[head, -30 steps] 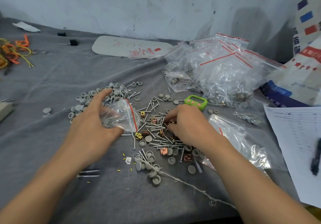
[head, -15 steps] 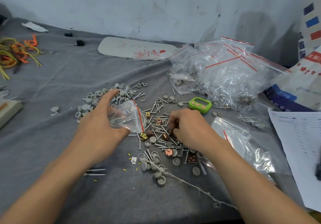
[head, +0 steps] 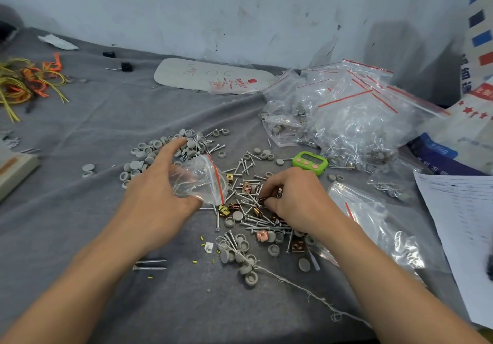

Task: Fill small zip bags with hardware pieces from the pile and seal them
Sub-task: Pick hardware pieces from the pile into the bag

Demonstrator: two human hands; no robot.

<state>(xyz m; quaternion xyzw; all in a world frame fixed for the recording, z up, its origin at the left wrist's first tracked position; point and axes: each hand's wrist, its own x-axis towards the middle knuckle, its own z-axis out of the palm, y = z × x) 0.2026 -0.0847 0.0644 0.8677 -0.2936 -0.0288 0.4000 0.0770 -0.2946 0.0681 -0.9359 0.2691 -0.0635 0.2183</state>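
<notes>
The fingers (head: 168, 151) and thumb of my left hand (head: 157, 199) are curled round a small zip bag (head: 198, 181), holding it just beside the pile (head: 250, 211) of screws, gray caps and gold clips on the gray cloth (head: 80, 210). The fingers (head: 273, 185) of my right hand (head: 298, 199) are bent down tight into that pile, but I cannot tell if they pinch a piece. Just past that hand sits a green timer (head: 310, 162), and farther back a heap of filled bags (head: 354, 125) lies near the wall (head: 240, 10).
</notes>
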